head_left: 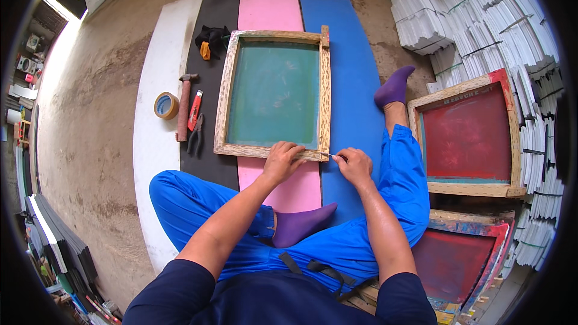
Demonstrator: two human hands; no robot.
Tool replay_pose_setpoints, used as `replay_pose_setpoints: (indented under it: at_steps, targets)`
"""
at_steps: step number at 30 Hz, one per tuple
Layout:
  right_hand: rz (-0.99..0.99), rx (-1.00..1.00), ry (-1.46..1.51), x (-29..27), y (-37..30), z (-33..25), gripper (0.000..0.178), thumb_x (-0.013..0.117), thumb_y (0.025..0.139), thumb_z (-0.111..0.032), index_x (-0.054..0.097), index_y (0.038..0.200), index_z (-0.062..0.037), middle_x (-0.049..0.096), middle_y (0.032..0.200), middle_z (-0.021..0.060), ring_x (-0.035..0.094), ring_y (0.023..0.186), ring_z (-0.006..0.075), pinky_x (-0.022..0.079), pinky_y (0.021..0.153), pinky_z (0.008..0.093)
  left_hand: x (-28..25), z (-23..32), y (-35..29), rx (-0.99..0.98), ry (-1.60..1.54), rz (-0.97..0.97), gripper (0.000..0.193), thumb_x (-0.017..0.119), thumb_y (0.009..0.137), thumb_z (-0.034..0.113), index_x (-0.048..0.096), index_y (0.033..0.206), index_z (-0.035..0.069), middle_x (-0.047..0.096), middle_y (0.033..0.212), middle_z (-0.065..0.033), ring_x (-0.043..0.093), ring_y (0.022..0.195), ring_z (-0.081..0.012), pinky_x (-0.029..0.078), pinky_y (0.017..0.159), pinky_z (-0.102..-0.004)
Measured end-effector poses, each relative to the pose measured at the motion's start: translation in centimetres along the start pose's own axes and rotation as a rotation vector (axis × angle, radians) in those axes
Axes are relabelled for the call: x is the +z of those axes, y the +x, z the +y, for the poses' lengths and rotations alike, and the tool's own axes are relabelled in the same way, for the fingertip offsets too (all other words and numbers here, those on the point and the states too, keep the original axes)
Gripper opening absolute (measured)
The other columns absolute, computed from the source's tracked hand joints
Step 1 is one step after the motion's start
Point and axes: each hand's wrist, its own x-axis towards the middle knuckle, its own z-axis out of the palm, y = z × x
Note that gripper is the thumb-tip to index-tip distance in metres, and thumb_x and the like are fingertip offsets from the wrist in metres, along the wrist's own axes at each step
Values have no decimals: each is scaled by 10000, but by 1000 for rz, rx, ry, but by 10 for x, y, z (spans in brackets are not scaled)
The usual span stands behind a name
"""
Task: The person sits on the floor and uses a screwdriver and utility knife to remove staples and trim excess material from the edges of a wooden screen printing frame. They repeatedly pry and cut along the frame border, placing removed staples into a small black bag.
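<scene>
A wooden screen-printing frame (222, 105) with green mesh (274, 93) lies flat in front of me. My left hand (283, 160) is closed over its near rail, fingers bent on the wood. At the near right corner, my right hand (355, 164) pinches a thin metal tool (327, 154), its tip against the rail; its handle is hidden in my fingers. Left of the frame lie a hammer (183, 108), a red utility knife (195, 110), dark pliers (195, 137) and a roll of brown tape (167, 106).
Beneath are white (159, 78), black (217, 12), pink (271, 3) and blue (352, 54) foam sheets. A black bundle with orange (212, 39) sits by the frame. Red-mesh screens (466, 129) lean at right, near stacked white sheets (475, 24). My bent legs flank the work.
</scene>
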Motion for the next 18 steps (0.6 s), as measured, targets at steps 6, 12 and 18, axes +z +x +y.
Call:
replay_pose_setpoints:
  at_steps: [6,12,18]
  targets:
    - [12,-34,-15,-1,3,-1,175,758,836,-335,780,838,-162,698,809,32,670,815,274,519,743,431,-1,1,1,1,-4,-8,392,794,829,247,713,1180,91,673,1115,-98,595,1095,-297,453,986,-439]
    - [-28,-7,4,-1,5,-2,174,752,840,-335,782,844,-164,694,809,29,669,836,267,515,756,432,0,1,0,-8,0,-2,387,799,822,249,719,1165,89,675,1110,-101,597,1097,-296,453,985,-442]
    - [10,-77,41,7,10,8,185,767,838,-307,770,815,-123,675,758,55,650,755,278,493,675,436,1,4,1,3,8,12,387,802,819,245,721,1163,87,677,1102,-105,599,1089,-296,455,968,-443]
